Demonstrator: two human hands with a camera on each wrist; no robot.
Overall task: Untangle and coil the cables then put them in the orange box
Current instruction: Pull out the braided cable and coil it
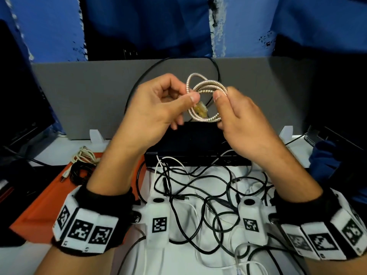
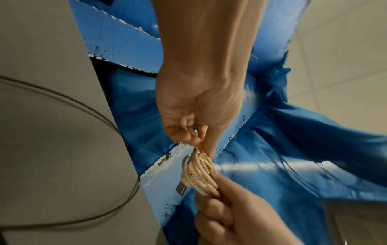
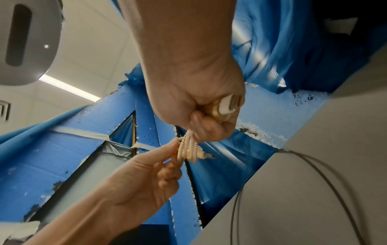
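Observation:
A gold braided cable (image 1: pixel 206 86) is wound into a small coil and held above the desk between both hands. My left hand (image 1: pixel 186 95) pinches the coil's left side with thumb and fingers. My right hand (image 1: pixel 223 108) grips the right side with its fingers curled round the loops. The left wrist view shows the coil (image 2: pixel 201 174) with a USB plug (image 2: pixel 181 189) sticking out, between the left hand (image 2: pixel 202 144) and the right hand (image 2: pixel 222 190). The orange box (image 1: pixel 45 201) lies at the lower left, under my left forearm.
In the orange box lie a coiled beige cable (image 1: pixel 85 154) and a coiled black cable (image 1: pixel 79 173). A tangle of black and white cables (image 1: pixel 208 195) covers the white table below my wrists. A black device (image 1: pixel 190 143) sits behind it, before a grey partition (image 1: pixel 89 92).

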